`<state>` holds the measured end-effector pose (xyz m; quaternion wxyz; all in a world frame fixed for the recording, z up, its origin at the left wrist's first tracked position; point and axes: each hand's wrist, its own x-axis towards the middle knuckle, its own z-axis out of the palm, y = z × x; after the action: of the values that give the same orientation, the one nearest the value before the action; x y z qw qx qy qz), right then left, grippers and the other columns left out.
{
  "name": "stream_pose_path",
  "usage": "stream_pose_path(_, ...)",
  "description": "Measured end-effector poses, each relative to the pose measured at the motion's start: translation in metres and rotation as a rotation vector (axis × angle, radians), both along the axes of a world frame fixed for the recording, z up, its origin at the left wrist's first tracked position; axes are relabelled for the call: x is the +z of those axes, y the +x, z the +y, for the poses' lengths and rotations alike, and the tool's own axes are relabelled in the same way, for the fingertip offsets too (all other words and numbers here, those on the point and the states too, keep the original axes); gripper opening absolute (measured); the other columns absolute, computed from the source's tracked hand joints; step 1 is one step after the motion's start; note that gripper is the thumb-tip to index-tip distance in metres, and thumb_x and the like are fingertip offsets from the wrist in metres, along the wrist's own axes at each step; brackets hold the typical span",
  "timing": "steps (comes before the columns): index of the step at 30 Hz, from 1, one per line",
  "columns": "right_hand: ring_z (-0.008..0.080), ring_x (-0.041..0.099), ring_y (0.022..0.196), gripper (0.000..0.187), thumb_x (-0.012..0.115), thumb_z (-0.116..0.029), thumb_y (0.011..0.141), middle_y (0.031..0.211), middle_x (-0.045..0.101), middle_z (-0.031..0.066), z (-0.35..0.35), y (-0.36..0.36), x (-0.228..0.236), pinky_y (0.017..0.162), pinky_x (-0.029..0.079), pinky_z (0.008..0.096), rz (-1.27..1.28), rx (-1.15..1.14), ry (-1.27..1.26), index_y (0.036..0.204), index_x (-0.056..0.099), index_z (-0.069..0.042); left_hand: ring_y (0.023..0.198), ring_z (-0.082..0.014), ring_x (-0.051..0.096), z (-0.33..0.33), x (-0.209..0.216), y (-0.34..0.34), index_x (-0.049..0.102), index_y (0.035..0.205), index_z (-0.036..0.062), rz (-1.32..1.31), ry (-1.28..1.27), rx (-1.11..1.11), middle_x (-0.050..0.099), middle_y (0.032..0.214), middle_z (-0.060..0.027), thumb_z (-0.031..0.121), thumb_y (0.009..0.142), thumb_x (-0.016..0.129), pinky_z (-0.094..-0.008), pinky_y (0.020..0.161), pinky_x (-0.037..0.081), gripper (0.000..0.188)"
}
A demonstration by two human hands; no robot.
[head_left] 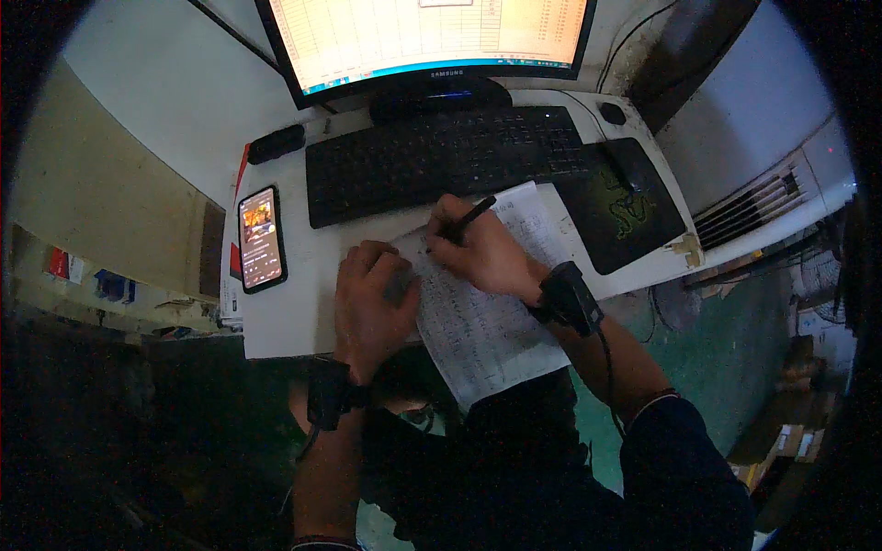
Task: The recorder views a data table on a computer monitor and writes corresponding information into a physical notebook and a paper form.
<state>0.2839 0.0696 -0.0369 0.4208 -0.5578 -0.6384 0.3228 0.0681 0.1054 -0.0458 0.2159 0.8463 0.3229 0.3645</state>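
My right hand point(478, 246) is closed around a dark pen point(474, 219), its top end leaning up to the right and its tip hidden by the fingers. Under that hand lies a sheet of paper point(491, 340) covered in rows of handwriting, tilted on the desk, with its lower corner hanging past the front edge. My left hand point(372, 298) rests on the desk at the sheet's left edge. Its fingers are loosely bent, with the thumb apart from them, and I see nothing held there. Each wrist wears a black strapped device with a cable.
A black keyboard point(441, 161) spans the white desk point(299, 321) below a lit monitor point(436, 41). To the right are a black mouse pad point(611, 220) and a dark mouse point(625, 170). A lit phone point(262, 241) and a small black case point(276, 144) sit at the left.
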Motion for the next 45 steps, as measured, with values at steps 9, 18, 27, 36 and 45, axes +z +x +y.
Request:
stream_pose_path(9, 0.0116, 0.06, 0.07, 0.012, 0.068, -0.01, 0.098, 0.082, 0.063, 0.0049, -0.001, -0.003, 0.004, 0.062, 0.049, 0.0307, 0.017, -0.029, -0.002, 0.104, 0.058, -0.004, 0.102, -0.0374, 0.062, 0.0, 0.001, 0.001, 0.068, 0.095, 0.0024, 0.0, 0.021, 0.002, 0.065, 0.108, -0.0145, 0.007, 0.076, 0.079, -0.047, 0.089, 0.051, 0.023)
stream_pose_path(18, 0.0135, 0.061, 0.075, 0.014, 0.069, -0.012, 0.098, 0.088, 0.063, 0.0058, -0.002, -0.001, 0.004, 0.066, 0.051, 0.0319, 0.004, 0.0, 0.011, 0.105, 0.06, -0.005, 0.101, -0.0372, 0.062, -0.002, 0.003, 0.002, 0.068, 0.096, 0.0021, -0.013, 0.0, -0.003, 0.065, 0.107, -0.0151, 0.006, 0.077, 0.078, -0.0467, 0.088, 0.051, 0.022)
stream_pose_path(27, 0.0152, 0.062, 0.076, 0.012, 0.069, -0.009, 0.097, 0.088, 0.063, 0.0074, -0.001, -0.001, -0.002, 0.066, 0.051, 0.0338, -0.044, -0.046, 0.069, 0.102, 0.06, -0.005, 0.102, -0.0383, 0.062, -0.002, 0.005, 0.003, 0.068, 0.095, 0.002, -0.01, 0.025, -0.009, 0.064, 0.106, -0.0156, 0.006, 0.077, 0.078, -0.0476, 0.089, 0.051, 0.021)
stream_pose_path(36, 0.013, 0.061, 0.065, 0.012, 0.069, -0.008, 0.096, 0.08, 0.063, 0.0068, -0.004, -0.002, 0.008, 0.057, 0.049, 0.0312, 0.056, -0.03, -0.053, 0.101, 0.059, -0.002, 0.1, -0.0381, 0.062, 0.0, 0.004, 0.002, 0.067, 0.094, 0.0019, 0.004, 0.035, -0.007, 0.064, 0.104, -0.0155, 0.006, 0.077, 0.078, -0.0482, 0.086, 0.051, 0.021)
stream_pose_path(45, 0.0147, 0.062, 0.064, 0.012, 0.067, -0.009, 0.095, 0.08, 0.063, 0.0076, -0.002, -0.003, 0.001, 0.057, 0.051, 0.0324, -0.024, -0.119, 0.059, 0.102, 0.061, -0.003, 0.099, -0.0379, 0.062, -0.001, 0.007, 0.002, 0.067, 0.094, 0.0019, -0.015, 0.045, -0.014, 0.064, 0.103, -0.0154, 0.004, 0.075, 0.079, -0.0471, 0.086, 0.052, 0.023)
